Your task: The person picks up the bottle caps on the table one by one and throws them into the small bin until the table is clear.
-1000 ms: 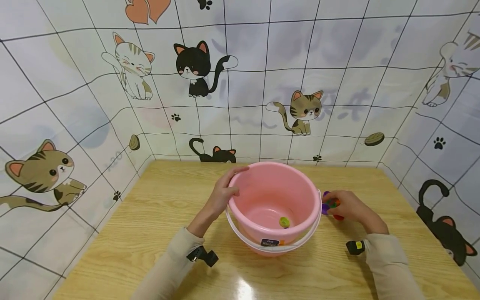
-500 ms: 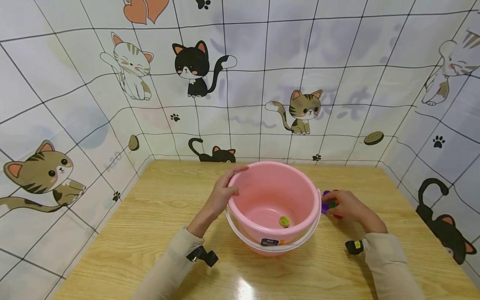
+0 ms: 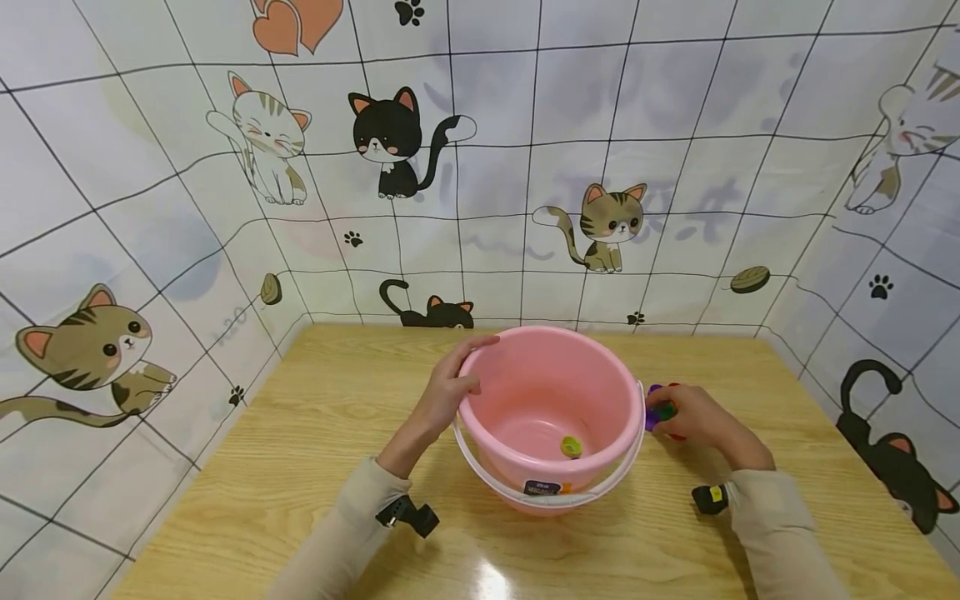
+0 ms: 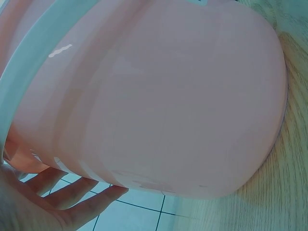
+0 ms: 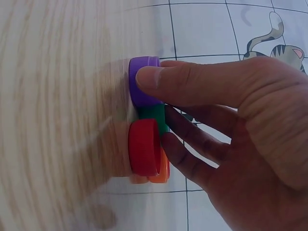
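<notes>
1. Gripping the rim of a round pink plastic bucket (image 3: 551, 358), the person's left hand (image 3: 438, 400) has its thumb inside and its fingers outside.
2. The bucket stands upright on a light-brown wooden table (image 3: 322, 383), between the two hands.
3. A curved white plastic handle (image 3: 551, 501) hangs down on the bucket's near side, by a small dark label (image 3: 542, 487).
4. Inside, on the bottom, lies a small round yellow-green cap (image 3: 571, 447) — something dark peeks out under it, too small to tell.
5. Just right of the bucket, the right hand (image 3: 701, 421) pinches a round purple plastic cap with ridged sides (image 5: 144, 98), its thumb pressed on the side.
6. More small caps are bunched up there — a green plastic cap (image 5: 152, 115) in the middle, a round red ridged cap (image 5: 143, 149) and an orange plastic cap (image 5: 165, 171) next to it.
7. Long beige cloth sleeves (image 3: 776, 525) cover both arms.
8. Behind the table is a white wall with black lines and cartoon cats (image 3: 495, 183).
</notes>
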Tool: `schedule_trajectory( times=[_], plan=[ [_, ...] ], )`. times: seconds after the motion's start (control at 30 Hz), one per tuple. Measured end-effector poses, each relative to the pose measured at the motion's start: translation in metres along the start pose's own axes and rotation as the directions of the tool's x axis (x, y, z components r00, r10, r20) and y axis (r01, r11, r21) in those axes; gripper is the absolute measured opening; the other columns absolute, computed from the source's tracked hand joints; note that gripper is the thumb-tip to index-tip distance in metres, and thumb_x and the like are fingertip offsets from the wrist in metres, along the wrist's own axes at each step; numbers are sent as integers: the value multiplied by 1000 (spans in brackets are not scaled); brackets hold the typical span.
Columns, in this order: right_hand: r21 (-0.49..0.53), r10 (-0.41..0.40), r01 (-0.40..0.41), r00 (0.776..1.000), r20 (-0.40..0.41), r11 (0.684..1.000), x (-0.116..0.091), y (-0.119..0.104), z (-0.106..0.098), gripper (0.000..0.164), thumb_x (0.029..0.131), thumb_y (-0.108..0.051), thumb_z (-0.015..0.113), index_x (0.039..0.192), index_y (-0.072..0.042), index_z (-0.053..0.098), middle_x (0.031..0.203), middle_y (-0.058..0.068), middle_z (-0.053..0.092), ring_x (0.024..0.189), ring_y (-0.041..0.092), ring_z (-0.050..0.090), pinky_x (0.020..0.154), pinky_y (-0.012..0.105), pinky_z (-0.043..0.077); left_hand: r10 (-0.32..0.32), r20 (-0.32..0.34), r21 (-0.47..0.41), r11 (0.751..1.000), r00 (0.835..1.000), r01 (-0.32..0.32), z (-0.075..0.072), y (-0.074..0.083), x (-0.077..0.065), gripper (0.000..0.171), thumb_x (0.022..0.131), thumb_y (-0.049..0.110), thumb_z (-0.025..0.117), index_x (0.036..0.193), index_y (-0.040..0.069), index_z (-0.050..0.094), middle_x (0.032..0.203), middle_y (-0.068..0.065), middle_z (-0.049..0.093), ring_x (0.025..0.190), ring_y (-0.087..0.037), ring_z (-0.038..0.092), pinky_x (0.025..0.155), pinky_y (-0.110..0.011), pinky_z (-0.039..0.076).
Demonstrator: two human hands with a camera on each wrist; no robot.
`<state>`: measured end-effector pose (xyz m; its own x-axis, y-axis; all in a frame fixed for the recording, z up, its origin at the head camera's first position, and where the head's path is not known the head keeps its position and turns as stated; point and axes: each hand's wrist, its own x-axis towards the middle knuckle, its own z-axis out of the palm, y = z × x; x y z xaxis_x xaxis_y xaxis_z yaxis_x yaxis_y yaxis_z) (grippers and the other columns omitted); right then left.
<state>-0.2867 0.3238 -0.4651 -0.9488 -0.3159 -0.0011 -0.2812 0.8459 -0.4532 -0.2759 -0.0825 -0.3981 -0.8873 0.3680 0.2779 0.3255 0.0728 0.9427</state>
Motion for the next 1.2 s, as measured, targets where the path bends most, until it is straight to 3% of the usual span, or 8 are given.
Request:
schedule_trajectory(
  times=[0.23,0.47,0.67,1.2],
  plan=[
    [-14,2,-2,1000,9,1000,1,1,1,31,72,-12,80,102,-9,71,100,13,67,87,25,58,78,47,54,6,-2,2,1000,1000,-6,0,1,-2,67,73,1,47,136,24,52,136,-4,51,108,-35,58,71,-54,54],
    [-22,-32,31,999,-31,999,1,0,0,28,71,-13,80,99,-10,73,96,11,69,88,27,60,79,47,53,4,-7,12,1000,1000,-4,0,0,-2,68,73,1,47,137,23,52,136,-6,51,105,-34,59,68,-48,56],
    [-6,-25,25,999,-35,1000,1,-1,-2,31,73,-16,80,102,-10,73,98,10,70,93,29,60,82,50,52,8,3,0,1000,1000,-8,0,1,-2,68,74,-2,47,137,22,51,137,-7,51,107,-37,58,70,-54,54],
    [45,16,-14,999,-50,999,-3,-2,-5,35,76,-16,78,109,-7,71,111,19,67,98,33,62,80,50,55,7,-3,-3,1000,1000,-7,0,0,-2,68,72,1,47,136,21,52,135,-5,52,108,-32,58,74,-52,54]
  ],
)
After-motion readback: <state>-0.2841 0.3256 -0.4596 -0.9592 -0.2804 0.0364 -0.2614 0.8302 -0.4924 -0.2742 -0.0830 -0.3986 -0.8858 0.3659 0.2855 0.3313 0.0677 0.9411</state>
